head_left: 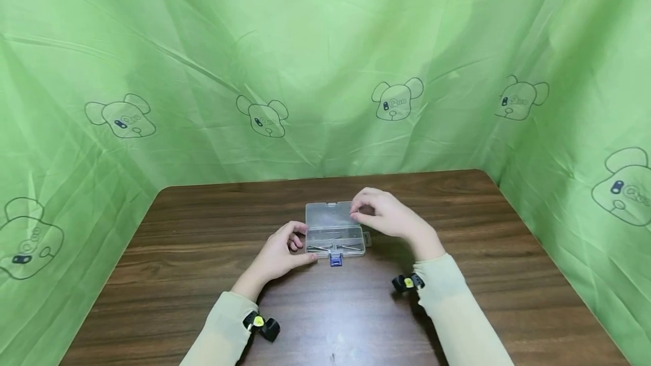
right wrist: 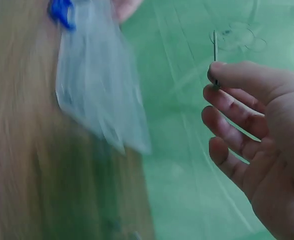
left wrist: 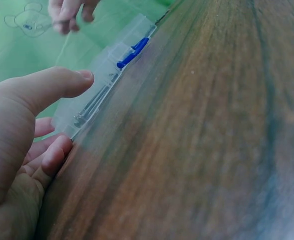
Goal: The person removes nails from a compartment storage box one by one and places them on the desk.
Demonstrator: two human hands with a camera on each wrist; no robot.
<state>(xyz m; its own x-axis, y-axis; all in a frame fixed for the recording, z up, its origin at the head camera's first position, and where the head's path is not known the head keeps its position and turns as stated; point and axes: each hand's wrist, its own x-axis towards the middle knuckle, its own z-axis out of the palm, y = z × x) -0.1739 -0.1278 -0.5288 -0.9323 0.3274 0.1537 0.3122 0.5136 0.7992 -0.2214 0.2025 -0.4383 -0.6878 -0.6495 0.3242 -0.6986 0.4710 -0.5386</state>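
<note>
A clear plastic box (head_left: 335, 236) stands on the table with its lid (head_left: 325, 216) raised at the back and a blue latch (head_left: 336, 260) at the front. Several thin metal nails (left wrist: 92, 102) lie in its front part. At the box's left end, my left hand (head_left: 280, 253) holds it, thumb by the front corner and fingers along the side. My right hand (head_left: 389, 216) is raised over the right end, near the lid. Between its thumb and forefinger it pinches a slim metal nail (right wrist: 215, 47), pointing up, with the head low by the fingertips.
The brown wood-grain table (head_left: 203, 213) extends around the box. Green cloth (head_left: 325, 72) printed with bear heads hangs behind and at both sides. Each sleeve carries a black wrist camera, one on the left (head_left: 261, 325) and one on the right (head_left: 408, 283).
</note>
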